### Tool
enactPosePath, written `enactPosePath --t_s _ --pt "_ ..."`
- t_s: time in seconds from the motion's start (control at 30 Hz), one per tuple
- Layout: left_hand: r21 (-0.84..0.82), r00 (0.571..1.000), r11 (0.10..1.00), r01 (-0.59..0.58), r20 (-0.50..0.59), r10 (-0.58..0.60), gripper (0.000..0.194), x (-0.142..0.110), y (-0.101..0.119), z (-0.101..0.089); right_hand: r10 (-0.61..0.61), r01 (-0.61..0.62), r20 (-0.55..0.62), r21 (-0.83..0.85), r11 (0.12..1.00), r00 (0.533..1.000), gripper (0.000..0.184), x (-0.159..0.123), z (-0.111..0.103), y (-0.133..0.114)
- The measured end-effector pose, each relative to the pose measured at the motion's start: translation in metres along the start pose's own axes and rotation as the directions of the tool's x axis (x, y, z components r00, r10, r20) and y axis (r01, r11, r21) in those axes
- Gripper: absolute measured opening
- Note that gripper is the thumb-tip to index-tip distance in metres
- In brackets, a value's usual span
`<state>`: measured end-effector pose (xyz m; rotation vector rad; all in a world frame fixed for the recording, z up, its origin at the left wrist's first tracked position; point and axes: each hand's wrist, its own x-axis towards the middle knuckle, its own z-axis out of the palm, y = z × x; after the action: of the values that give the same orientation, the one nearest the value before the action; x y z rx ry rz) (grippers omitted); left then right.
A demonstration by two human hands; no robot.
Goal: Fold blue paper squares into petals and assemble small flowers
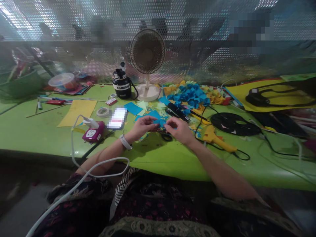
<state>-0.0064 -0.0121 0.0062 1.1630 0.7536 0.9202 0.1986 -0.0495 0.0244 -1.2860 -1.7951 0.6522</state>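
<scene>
Blue paper (159, 122) lies sideways between left hand (142, 127) and right hand (179, 129).

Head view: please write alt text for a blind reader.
The left hand and right hand pinch a small blue paper piece above a green table, beside folded blue paper shapes and a yellow glue gun.

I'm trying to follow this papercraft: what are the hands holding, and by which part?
The left hand and the right hand pinch a small piece of blue paper, each holding it at opposite ends.
</scene>
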Motion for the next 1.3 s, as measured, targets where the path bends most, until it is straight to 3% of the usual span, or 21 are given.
enactPosePath --t_s 0.27,0.37,0.47,0.57,0.7,0.8,0.9,1.0,1.1,1.17,1.3 --pt "0.048 0.994 0.993 0.108 -0.024 -0.107 0.03 0.001 0.011 -0.005 0.073 -0.076 0.022 0.162 0.984 0.997 0.021 0.003 0.002 0.005" --pt "0.066 0.993 0.996 0.067 -0.103 -0.06 0.027 0.005 0.017 -0.012 0.077 -0.076 0.003 0.167 0.983 0.997 0.02 0.005 0.001 0.006" --pt "0.071 0.976 0.997 -0.002 -0.217 0.018 0.025 0.009 0.021 -0.019 0.095 -0.123 0.22 0.118 0.985 0.971 0.018 0.004 0.0 0.005" --pt "0.107 0.969 0.994 0.015 -0.247 0.012 0.025 0.012 0.022 -0.022 0.098 -0.109 0.45 -0.002 0.994 0.888 0.013 0.001 0.001 0.001" --pt "0.144 0.971 0.989 0.037 -0.237 -0.001 0.022 0.013 0.021 -0.023 0.081 -0.009 0.53 -0.138 0.99 0.844 0.008 -0.001 0.002 -0.001" --pt "0.16 0.975 0.987 0.03 -0.224 0.007 0.022 0.013 0.02 -0.023 0.096 -0.012 0.56 -0.152 0.988 0.823 0.011 0.0 0.002 0.0" --pt "0.145 0.976 0.989 0.038 -0.216 -0.006 0.018 0.013 0.018 -0.02 0.098 -0.064 0.484 -0.086 0.994 0.869 0.016 0.0 0.002 0.001" --pt "0.114 0.982 0.988 0.108 -0.167 -0.088 0.014 0.012 0.012 -0.015 0.051 -0.053 0.195 0.004 0.999 0.98 0.02 0.0 0.003 0.002" --pt "0.114 0.982 0.978 0.174 -0.093 -0.164 0.011 0.009 0.008 -0.008 -0.038 0.036 -0.1 -0.015 0.999 0.994 0.02 0.001 0.004 0.005" --pt "0.115 0.983 0.977 0.181 -0.052 -0.176 0.011 0.006 0.006 -0.005 -0.072 0.067 -0.141 -0.042 0.997 0.987 0.019 0.001 0.005 0.009" --pt "0.101 0.987 0.983 0.156 0.02 -0.159 0.012 0.002 0.007 -0.003 -0.074 0.072 -0.071 -0.036 0.997 0.995 0.015 0.001 0.008 0.013"
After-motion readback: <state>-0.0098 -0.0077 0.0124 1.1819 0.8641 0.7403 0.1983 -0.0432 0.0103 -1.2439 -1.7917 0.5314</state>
